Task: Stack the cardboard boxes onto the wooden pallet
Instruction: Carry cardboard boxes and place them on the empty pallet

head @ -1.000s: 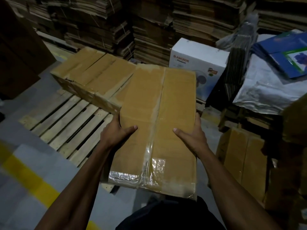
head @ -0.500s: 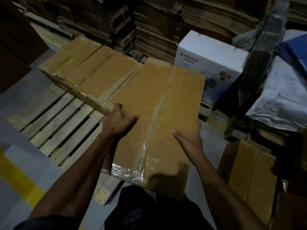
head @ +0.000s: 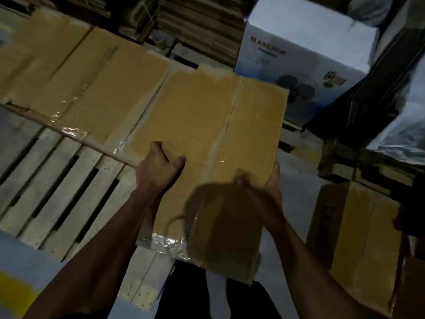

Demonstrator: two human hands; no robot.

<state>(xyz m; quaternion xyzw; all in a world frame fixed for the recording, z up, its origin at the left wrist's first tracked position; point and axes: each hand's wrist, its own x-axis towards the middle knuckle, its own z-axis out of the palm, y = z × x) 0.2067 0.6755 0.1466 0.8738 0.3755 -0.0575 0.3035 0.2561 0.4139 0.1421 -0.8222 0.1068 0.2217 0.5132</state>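
Observation:
I hold a long taped cardboard box [head: 207,125] lengthwise in front of me, over the right end of the wooden pallet [head: 59,185]. My left hand [head: 158,169] grips its left edge with the thumb on top. My right hand [head: 264,192] clasps its right edge near the closer end. The box's left side lies close against a row of similar cardboard boxes [head: 76,72] that sit across the pallet's far part. My head's shadow falls on the near end of the held box.
A white fan carton [head: 305,47] stands just beyond the held box at right. Another brown box [head: 358,238] stands on the floor at right. Stacks of flattened cardboard [head: 195,24] line the back. A silver-wrapped bundle [head: 404,116] sits far right. Yellow floor line [head: 16,293] at lower left.
The box has moved forward and down toward the pallet, closing up beside the row of boxes. My right hand has slid from the top to the box's right edge.

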